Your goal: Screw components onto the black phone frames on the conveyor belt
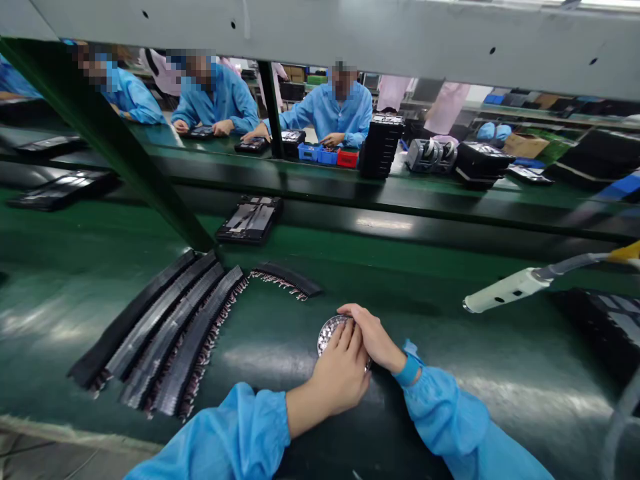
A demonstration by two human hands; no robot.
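Observation:
A round metal dish full of small shiny silver pieces sits on the green bench. Across its near right part lies my left hand, fingers stretched over the pieces; the fingertips are among them or just above. My right hand cups the dish's far right rim, its thumb and lower fingers hidden behind the left hand. To the left are several long black strips fringed with small wire ends. A shorter strip of the same kind rests just beyond the dish.
A white handheld tool hangs on a cable at right, above a dark stack. An opened black device lies at the bench's far side. The green post slants down at left. Co-workers in blue sit opposite.

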